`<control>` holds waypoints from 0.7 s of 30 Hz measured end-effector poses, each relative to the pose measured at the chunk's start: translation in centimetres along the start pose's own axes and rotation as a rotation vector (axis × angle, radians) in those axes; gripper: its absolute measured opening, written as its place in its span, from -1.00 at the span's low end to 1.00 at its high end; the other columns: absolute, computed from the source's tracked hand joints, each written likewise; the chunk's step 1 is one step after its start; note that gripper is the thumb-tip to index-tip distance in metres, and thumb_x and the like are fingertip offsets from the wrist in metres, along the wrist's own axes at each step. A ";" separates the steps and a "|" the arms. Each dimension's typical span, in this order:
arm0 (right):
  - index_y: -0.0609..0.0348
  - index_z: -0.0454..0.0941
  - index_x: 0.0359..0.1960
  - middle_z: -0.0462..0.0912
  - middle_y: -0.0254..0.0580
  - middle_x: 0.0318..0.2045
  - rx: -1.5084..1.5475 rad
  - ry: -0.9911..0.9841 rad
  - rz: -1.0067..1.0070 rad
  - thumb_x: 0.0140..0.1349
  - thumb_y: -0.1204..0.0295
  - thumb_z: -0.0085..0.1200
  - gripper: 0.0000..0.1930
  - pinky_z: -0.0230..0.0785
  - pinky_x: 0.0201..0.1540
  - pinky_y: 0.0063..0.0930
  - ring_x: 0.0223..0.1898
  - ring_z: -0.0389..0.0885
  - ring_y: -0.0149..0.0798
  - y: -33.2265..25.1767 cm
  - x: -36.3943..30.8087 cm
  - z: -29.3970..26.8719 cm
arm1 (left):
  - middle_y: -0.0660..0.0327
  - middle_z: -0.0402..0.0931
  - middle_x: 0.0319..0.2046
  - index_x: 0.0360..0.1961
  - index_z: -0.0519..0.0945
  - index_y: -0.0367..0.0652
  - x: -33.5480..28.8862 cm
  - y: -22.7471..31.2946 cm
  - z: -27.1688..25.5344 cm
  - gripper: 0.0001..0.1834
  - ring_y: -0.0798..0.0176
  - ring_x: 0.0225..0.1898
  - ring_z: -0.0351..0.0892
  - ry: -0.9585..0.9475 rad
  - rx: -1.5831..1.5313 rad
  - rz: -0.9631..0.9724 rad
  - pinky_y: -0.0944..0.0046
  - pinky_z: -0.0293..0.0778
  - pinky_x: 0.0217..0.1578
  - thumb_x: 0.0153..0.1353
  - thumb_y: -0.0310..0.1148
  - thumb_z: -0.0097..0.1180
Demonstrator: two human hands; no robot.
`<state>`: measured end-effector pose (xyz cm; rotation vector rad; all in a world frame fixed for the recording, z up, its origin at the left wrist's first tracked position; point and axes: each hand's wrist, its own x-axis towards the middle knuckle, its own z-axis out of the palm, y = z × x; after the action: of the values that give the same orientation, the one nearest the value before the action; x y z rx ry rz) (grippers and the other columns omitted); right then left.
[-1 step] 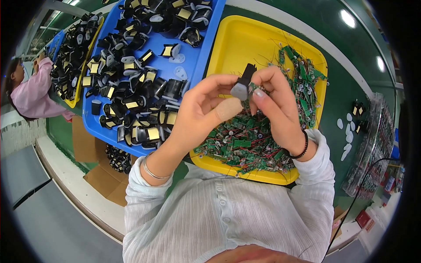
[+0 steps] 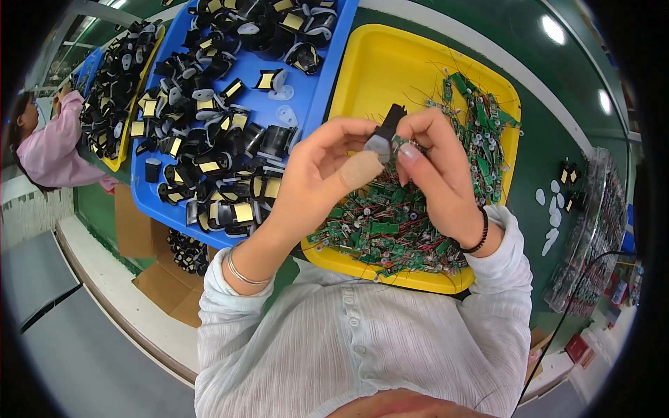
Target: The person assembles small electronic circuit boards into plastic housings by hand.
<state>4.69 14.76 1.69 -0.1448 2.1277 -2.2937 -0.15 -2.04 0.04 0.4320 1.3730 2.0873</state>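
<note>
Above the yellow tray (image 2: 361, 63), my left hand (image 2: 324, 171) grips a black plastic housing (image 2: 392, 124) with a pale grey cap (image 2: 378, 148) at its near end. A beige plaster wraps the left thumb. My right hand (image 2: 435, 164) pinches a small green circuit board (image 2: 398, 145) against the right side of the housing; fingers hide most of this board. Under both hands lies a heap of green circuit boards with red and black wires (image 2: 380, 230), filling the tray's near and right parts.
To the left, a blue tray (image 2: 317, 94) holds many black housings with yellow pads (image 2: 209, 167). Clear flat pieces (image 2: 286, 115) lie there too. White oval pieces (image 2: 555, 217) sit on the green table at right. A co-worker in pink (image 2: 59, 143) is at far left, by another yellow tray.
The housing and its cap have shifted very slightly left, and the right fingertips moved a little with them. Both hands keep their hold.
</note>
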 end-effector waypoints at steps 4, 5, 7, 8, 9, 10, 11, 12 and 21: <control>0.26 0.25 -0.21 0.49 -0.15 -0.44 -0.153 0.037 -0.235 0.16 0.51 -0.07 -0.81 0.27 -0.40 -0.63 -0.48 0.47 -0.36 0.9 0.0 0.6 | 0.20 0.44 -0.24 -0.16 0.39 -0.29 0.3 0.2 -0.1 -0.71 0.37 -0.19 0.44 0.033 -0.034 -0.042 0.36 0.43 -0.23 0.10 -0.40 0.09; 0.26 0.25 -0.21 0.49 -0.15 -0.44 -0.150 0.036 -0.235 0.16 0.51 -0.07 -0.81 0.27 -0.40 -0.63 -0.48 0.47 -0.36 0.7 0.0 0.6 | 0.20 0.44 -0.24 -0.16 0.39 -0.29 0.3 0.2 -0.1 -0.71 0.37 -0.19 0.44 0.035 -0.033 -0.043 0.36 0.43 -0.23 0.10 -0.40 0.09; 0.26 0.25 -0.21 0.51 -0.16 -0.47 -0.122 0.035 -0.070 0.14 0.50 0.00 -0.77 0.27 -0.41 -0.62 -0.47 0.49 -0.37 -0.1 -0.3 0.2 | 0.19 0.45 -0.26 -0.18 0.39 -0.28 0.3 0.2 0.0 -0.73 0.33 -0.22 0.48 0.064 -0.024 -0.003 0.35 0.46 -0.30 0.12 -0.39 0.07; 0.26 0.25 -0.21 0.51 -0.16 -0.47 -0.120 0.034 -0.070 0.14 0.50 0.00 -0.77 0.27 -0.41 -0.62 -0.47 0.49 -0.37 0.1 -0.3 0.1 | 0.19 0.45 -0.26 -0.18 0.39 -0.28 0.4 0.2 0.0 -0.73 0.33 -0.22 0.48 0.065 -0.023 -0.003 0.35 0.46 -0.30 0.12 -0.39 0.07; 0.26 0.25 -0.21 0.51 -0.17 -0.48 -0.159 0.068 -0.108 0.14 0.49 0.01 -0.76 0.27 -0.43 -0.63 -0.50 0.48 -0.40 0.4 -0.3 -0.1 | 0.19 0.46 -0.27 -0.18 0.39 -0.28 0.4 0.3 0.0 -0.73 0.31 -0.23 0.49 0.107 -0.068 -0.011 0.35 0.46 -0.31 0.12 -0.39 0.06; 0.27 0.25 -0.21 0.52 -0.17 -0.50 -0.198 0.103 -0.145 0.14 0.48 0.02 -0.75 0.27 -0.46 -0.64 -0.52 0.47 -0.43 0.6 -0.3 -0.3 | 0.18 0.46 -0.28 -0.18 0.39 -0.28 0.4 0.3 0.0 -0.74 0.29 -0.25 0.51 0.148 -0.116 -0.020 0.35 0.47 -0.32 0.12 -0.40 0.06; 0.28 0.27 -0.22 0.50 -0.22 -0.54 -0.152 0.123 -0.022 0.18 0.47 -0.03 -0.80 0.25 -0.51 -0.69 -0.59 0.42 -0.51 0.1 -0.5 -0.5 | 0.17 0.46 -0.29 -0.19 0.39 -0.29 0.4 0.5 0.2 -0.76 0.27 -0.27 0.52 0.193 -0.112 0.006 0.35 0.48 -0.33 0.13 -0.41 0.03; 0.28 0.27 -0.22 0.50 -0.22 -0.54 -0.151 0.123 -0.023 0.18 0.47 -0.03 -0.80 0.25 -0.51 -0.69 -0.59 0.42 -0.51 0.4 -0.5 -0.6 | 0.17 0.46 -0.29 -0.19 0.39 -0.29 0.4 0.4 0.0 -0.76 0.27 -0.27 0.52 0.193 -0.112 0.007 0.35 0.48 -0.33 0.13 -0.41 0.03; 0.24 0.37 -0.37 0.43 -0.25 -0.60 -0.291 0.026 -0.193 0.24 0.43 -0.13 -0.87 0.25 -0.55 -0.66 -0.66 0.39 -0.44 0.0 -0.9 -0.5 | 0.19 0.42 -0.25 -0.13 0.38 -0.33 0.2 0.1 0.7 -0.71 0.38 -0.22 0.43 0.085 0.046 0.097 0.38 0.45 -0.22 0.10 -0.51 0.05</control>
<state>5.52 15.32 1.55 -0.3385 2.5544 -2.0682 0.07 -1.46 0.37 0.4413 1.4786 2.1779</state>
